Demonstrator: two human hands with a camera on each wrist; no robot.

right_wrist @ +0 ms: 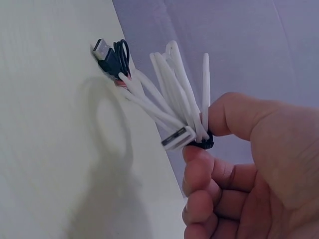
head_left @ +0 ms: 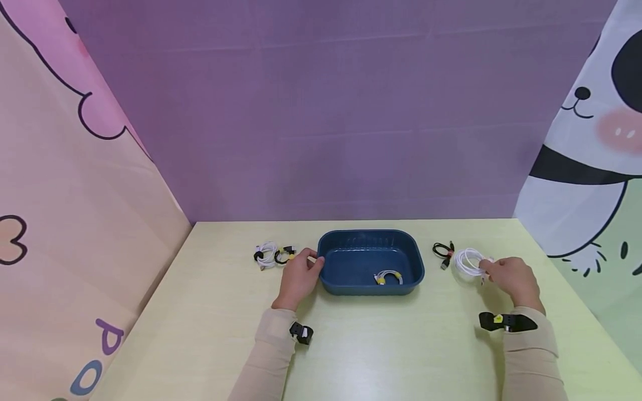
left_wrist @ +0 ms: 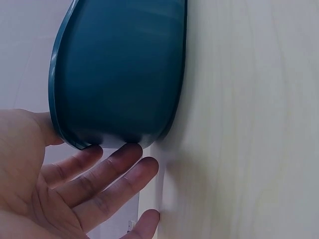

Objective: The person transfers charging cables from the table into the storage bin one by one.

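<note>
My left hand (head_left: 300,278) is at the left end of a dark blue plastic basin (head_left: 371,290). Its thumb is at the rim and its fingertips rest against the outer wall, as the left wrist view shows. Inside the basin lies a small white cable (head_left: 389,274) with yellow ends. With thumb and forefinger, my right hand (head_left: 515,279) pinches a coiled white USB cable (right_wrist: 174,89) at its black tie. The coil hangs a little above the table and casts a shadow. Just beyond it is a small black USB cable (head_left: 443,253) with a red tie.
Left of the basin, a white coiled cable (head_left: 268,255) with a black tie lies beside a black cable (head_left: 286,254) with a yellow tie. The pale wooden table (head_left: 391,351) meets a purple backdrop (head_left: 351,111) at its far edge.
</note>
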